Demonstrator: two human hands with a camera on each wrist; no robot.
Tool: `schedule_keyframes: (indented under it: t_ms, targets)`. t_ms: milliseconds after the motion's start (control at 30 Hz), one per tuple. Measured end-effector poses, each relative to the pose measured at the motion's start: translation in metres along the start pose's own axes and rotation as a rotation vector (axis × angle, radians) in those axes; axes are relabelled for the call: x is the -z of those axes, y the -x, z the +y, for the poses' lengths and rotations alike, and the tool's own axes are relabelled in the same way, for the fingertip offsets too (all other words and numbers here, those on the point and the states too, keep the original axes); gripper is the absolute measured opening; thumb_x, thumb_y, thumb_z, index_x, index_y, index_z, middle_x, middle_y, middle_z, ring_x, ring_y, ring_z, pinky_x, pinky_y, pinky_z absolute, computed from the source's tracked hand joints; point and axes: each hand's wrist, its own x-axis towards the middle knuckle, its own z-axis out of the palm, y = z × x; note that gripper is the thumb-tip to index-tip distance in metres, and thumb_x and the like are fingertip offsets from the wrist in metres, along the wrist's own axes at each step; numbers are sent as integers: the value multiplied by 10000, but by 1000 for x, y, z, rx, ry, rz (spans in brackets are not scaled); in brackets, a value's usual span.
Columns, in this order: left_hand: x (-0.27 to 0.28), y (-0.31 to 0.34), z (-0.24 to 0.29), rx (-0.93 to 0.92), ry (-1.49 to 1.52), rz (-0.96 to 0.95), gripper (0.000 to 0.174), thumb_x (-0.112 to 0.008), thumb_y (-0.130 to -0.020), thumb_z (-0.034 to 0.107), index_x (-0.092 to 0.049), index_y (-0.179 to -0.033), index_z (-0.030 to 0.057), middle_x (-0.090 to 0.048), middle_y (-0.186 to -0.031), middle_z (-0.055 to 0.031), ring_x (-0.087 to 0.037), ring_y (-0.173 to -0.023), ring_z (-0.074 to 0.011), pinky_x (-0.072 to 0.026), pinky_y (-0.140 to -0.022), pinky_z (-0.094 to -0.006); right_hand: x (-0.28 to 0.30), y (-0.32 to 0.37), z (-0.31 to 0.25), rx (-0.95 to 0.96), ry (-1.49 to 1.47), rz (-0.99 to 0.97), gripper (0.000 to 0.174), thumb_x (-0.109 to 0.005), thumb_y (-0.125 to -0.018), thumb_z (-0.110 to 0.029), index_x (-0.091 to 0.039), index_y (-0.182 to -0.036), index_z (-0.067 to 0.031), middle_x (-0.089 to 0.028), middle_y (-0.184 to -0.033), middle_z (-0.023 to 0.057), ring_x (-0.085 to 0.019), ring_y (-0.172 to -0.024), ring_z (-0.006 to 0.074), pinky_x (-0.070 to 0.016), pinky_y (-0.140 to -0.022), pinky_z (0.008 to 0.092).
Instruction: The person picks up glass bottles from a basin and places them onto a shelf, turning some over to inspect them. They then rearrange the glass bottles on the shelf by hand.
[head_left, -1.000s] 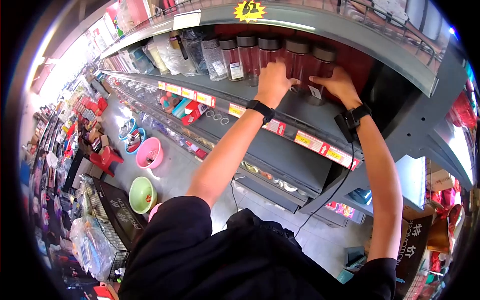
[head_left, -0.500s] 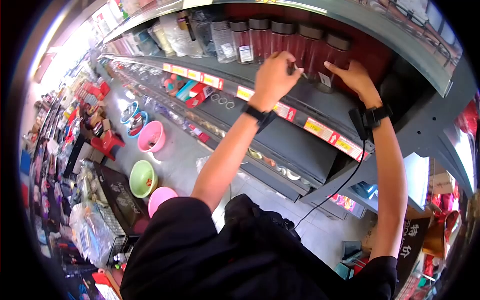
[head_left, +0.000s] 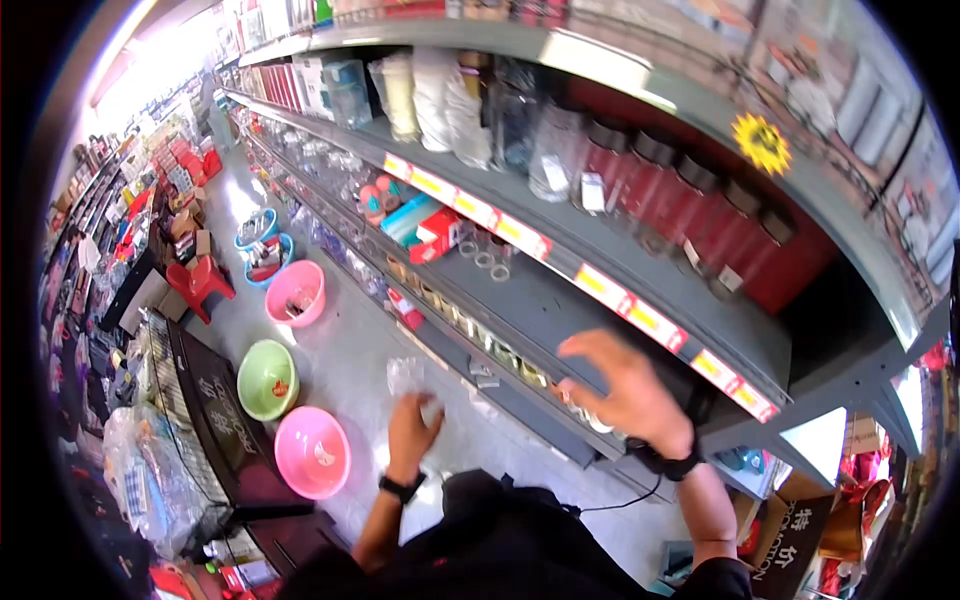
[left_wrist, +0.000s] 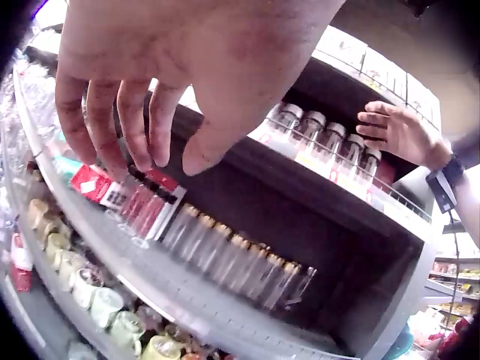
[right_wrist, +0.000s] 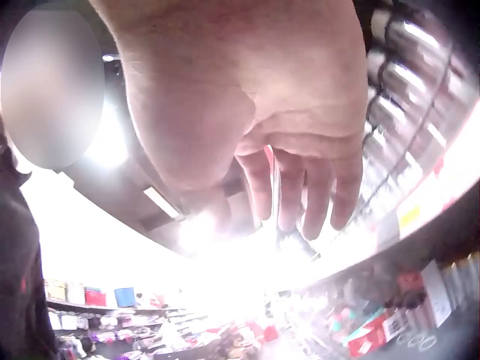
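Both hands are empty and away from the shelf bottles. The left hand (head_left: 412,437) is low over the floor, fingers loosely bent; the left wrist view shows its fingers hanging apart. The right hand (head_left: 632,400) is held in front of the lower shelf, thumb and fingers spread. In the right wrist view the right hand (right_wrist: 247,97) hangs with its fingers slightly bent. Clear bottles with dark lids (head_left: 690,205) stand in a row on the upper shelf, some with white labels. In the left wrist view, slim gold-capped bottles (left_wrist: 236,259) line the shelf below.
Wrapped items (head_left: 465,125) stand left of the bottles. A red box (head_left: 436,234) lies on the lower shelf. Price labels (head_left: 605,290) run along the shelf edge. Pink (head_left: 312,452) and green (head_left: 268,380) basins stand on the floor, left.
Both hands have left the bottle row and come down toward the body, the left one farther. The head view has shifted, with the bottles now farther right and lower in it.
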Motion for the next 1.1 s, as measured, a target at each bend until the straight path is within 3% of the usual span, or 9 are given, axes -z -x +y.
schedule_keyframes:
  t_ms: [133,300,467,667,767,800,900,967,1100]
  targets:
    - [52,30,-9,354,134,-43,255,-765,-811,114,-666,-1027,23,-664,-1002,-161,-655,-938,-333,-524,-828,-411,-122,-54,27,53,-144,-302,365,-704,-937,-257,-623,-1202,-20,-656,-1157,151,-648,-1098,332,-513,-934,396]
    - [119,52,-74,434,75,154,241,-734,-843,103,-662,-1055,14,-659,-1017,-175,-645,-972,-357,-512,-843,-418,-248,-112,25,-21,-340,-585,420,-730,-923,-274,-621,-1247,-29,-674,-1175,127,-663,-1098,273,-526,-919,393]
    - [176,54,-131,570,-88,212,256,-716,-871,138,-656,-1091,21,-655,-1048,-176,-648,-979,-365,-517,-830,-420,-327,-163,21,-66,-425,-682,413,-736,-905,-214,-611,-1245,-15,-680,-1202,139,-659,-1139,261,-517,-969,403]
    - [191,27,-190,674,-91,277,266,-730,-857,103,-654,-1096,15,-665,-1053,-164,-661,-1016,-319,-524,-851,-384,-420,-213,83,-274,-443,-723,335,-723,-904,-154,-649,-1208,-35,-708,-1176,126,-687,-1122,250,-544,-919,396]
    - [193,-4,-222,853,-16,221,228,-718,-866,113,-653,-1072,38,-681,-1043,-152,-695,-960,-312,-535,-815,-397,-474,-264,104,-277,-488,-676,216,-714,-914,-158,-699,-1080,-20,-737,-1047,126,-718,-1012,243,-551,-871,377]
    - [193,-17,-236,894,18,243,179,-721,-877,132,-671,-1015,30,-717,-910,-137,-716,-790,-284,-543,-720,-368,-492,-287,108,-284,-487,-712,199,-705,-925,-172,-705,-1043,-12,-738,-996,124,-720,-971,241,-551,-855,368]
    - [207,-73,-276,1082,89,199,153,-713,-897,156,-683,-959,19,-718,-770,-114,-705,-656,-251,-532,-625,-344,-527,-378,100,-350,-403,-826,301,-646,-987,-241,-731,-908,37,-740,-892,133,-712,-856,171,-541,-751,306]
    - [226,-120,-306,1125,9,160,153,-703,-907,164,-686,-950,18,-713,-730,-103,-706,-645,-236,-527,-609,-334,-559,-435,106,-273,-412,-810,314,-646,-989,-272,-718,-940,30,-735,-862,138,-713,-843,198,-543,-774,315]
    - [265,-217,-369,900,8,390,103,-698,-896,97,-665,-943,12,-716,-739,-100,-710,-657,-215,-529,-616,-327,-623,-553,114,-239,-534,-805,310,-659,-971,-268,-679,-1101,13,-740,-966,161,-725,-916,256,-545,-800,354]
